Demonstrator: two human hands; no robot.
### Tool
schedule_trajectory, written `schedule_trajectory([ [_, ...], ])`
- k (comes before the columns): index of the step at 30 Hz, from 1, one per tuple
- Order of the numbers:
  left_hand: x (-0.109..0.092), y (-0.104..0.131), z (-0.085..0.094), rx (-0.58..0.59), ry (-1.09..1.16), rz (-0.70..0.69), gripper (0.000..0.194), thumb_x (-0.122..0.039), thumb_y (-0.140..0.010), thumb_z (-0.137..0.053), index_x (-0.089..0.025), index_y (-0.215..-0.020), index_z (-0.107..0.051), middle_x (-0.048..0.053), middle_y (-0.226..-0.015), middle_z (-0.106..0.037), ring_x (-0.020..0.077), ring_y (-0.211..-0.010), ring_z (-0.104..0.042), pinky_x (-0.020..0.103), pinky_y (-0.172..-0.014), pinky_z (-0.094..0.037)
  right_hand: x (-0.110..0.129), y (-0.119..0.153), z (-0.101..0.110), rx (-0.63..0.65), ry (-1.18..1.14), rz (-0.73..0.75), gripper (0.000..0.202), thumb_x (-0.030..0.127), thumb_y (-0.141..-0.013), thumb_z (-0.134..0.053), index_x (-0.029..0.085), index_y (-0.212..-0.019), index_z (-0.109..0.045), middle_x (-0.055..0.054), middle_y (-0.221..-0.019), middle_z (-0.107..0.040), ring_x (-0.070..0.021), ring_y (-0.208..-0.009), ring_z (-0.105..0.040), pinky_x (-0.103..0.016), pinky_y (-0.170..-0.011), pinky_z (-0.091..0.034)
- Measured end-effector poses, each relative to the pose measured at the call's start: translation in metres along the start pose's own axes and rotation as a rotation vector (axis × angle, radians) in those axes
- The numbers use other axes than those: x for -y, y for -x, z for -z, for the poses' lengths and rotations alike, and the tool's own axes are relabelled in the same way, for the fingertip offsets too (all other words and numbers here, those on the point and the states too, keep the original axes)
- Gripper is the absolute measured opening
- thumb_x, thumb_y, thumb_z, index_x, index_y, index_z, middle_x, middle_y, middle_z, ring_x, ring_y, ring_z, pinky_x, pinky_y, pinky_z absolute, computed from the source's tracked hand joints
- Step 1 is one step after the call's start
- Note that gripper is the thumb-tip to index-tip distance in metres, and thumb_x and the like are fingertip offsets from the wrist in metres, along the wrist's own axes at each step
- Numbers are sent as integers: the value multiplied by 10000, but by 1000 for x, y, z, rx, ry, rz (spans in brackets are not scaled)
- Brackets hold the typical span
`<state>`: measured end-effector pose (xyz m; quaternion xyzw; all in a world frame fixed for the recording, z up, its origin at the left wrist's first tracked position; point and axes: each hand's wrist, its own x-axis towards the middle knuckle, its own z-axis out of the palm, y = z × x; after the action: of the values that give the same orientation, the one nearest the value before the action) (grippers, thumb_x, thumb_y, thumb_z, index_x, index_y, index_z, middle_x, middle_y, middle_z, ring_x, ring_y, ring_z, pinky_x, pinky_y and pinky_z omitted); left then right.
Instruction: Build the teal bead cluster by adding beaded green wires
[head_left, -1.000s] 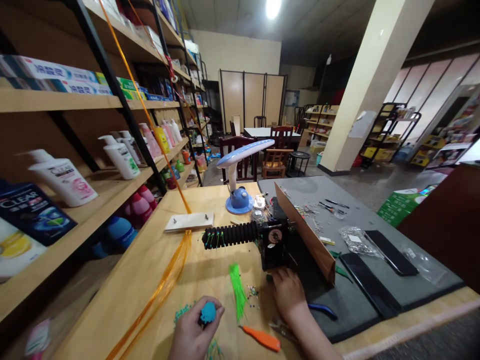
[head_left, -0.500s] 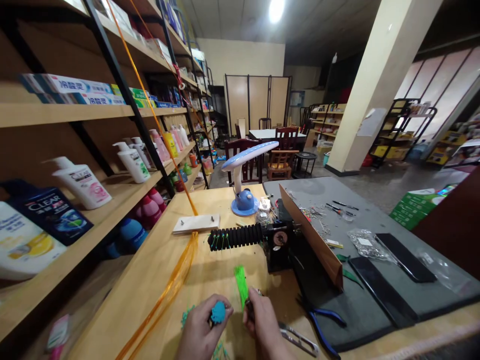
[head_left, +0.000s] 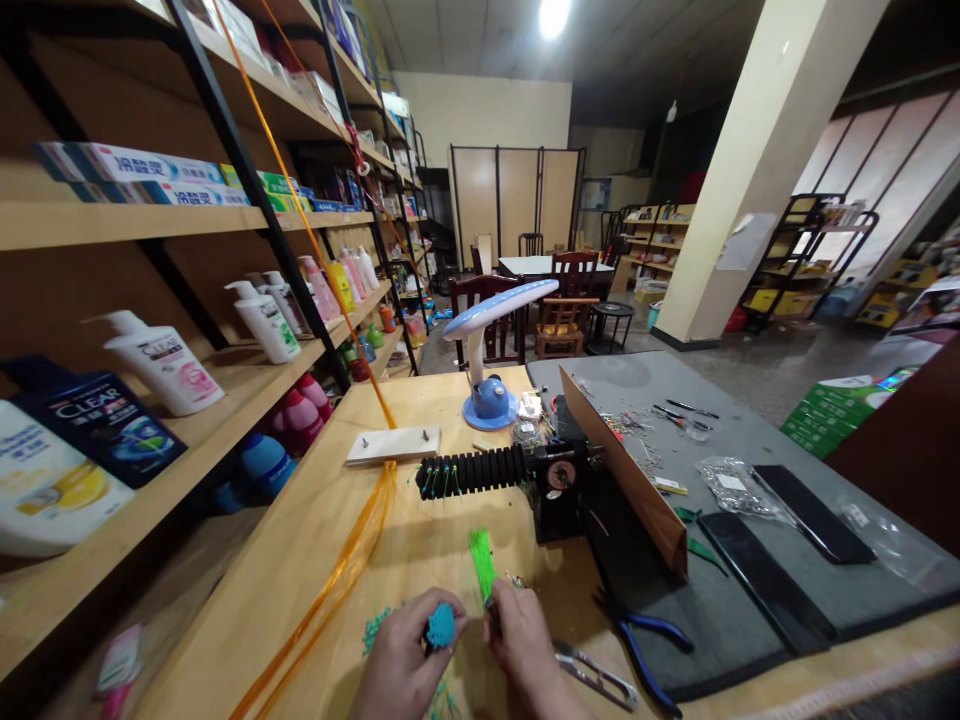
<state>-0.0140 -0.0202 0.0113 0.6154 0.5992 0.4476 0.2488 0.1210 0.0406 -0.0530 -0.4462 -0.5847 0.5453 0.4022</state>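
Observation:
My left hand (head_left: 405, 655) is closed around a bundle with a round blue top (head_left: 440, 625), which pokes out between thumb and fingers. Just to its right, my right hand (head_left: 521, 635) is closed, fingertips pressed together; what it pinches is too small and hidden to make out. A bunch of bright green strands (head_left: 481, 562) lies on the wooden table beyond the right fingertips. Small teal pieces (head_left: 375, 630) lie left of my left hand, and more green-blue bits show below it. A ridged black roller (head_left: 472, 474) with green-blue threads stands above the hands.
Orange threads (head_left: 352, 545) run down at left from a white plate (head_left: 394, 445). A blue lamp (head_left: 489, 402) stands behind the roller. Blue-handled pliers (head_left: 645, 640) and metal snips (head_left: 596, 676) lie at right, near an upright brown board (head_left: 622, 470). Shelves with bottles line the left.
My right hand has turned slightly, and its fingers have shifted near the green strands. My left hand and the blue top have moved very slightly to the right.

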Motion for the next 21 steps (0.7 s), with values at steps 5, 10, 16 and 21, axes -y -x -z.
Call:
schedule_trajectory([
  [5, -1, 0, -1, 2, -2, -12, 209, -341, -847, -641, -215, -683, -667, 0, -610, -661, 179, -573, -592, 236, -543, -418, -4, 0, -1, 24, -25, -94, 740, 733, -902, -253, 253, -379, -462, 42, -319, -308, -133, -351, -351, -264, -440, -310],
  [10, 0, 0, 0, -8, -9, -17, 188, -324, -843, -642, -220, -690, -675, -1, -617, -677, 179, -574, -602, 229, -551, -433, -1, 0, 2, 14, -13, -66, 740, 757, -892, -281, 239, -405, -487, 24, -377, -406, -132, -397, -413, -256, -465, -321],
  [16, 0, -1, 4, 85, -54, -16, 198, -327, -876, -606, -209, -730, -671, 15, -647, -679, 184, -600, -611, 239, -582, -446, 3, 1, 1, 15, -2, -73, 755, 741, -909, -272, 234, -392, -484, 34, -359, -366, -130, -394, -405, -253, -477, -327],
  [21, 1, -1, 1, 40, -15, 9, 231, -378, -859, -630, -208, -709, -674, 16, -633, -663, 186, -596, -591, 241, -563, -436, 2, 2, 7, -31, 52, -43, 756, 761, -908, -264, 223, -431, -497, 12, -399, -438, -146, -430, -445, -264, -491, -320],
])
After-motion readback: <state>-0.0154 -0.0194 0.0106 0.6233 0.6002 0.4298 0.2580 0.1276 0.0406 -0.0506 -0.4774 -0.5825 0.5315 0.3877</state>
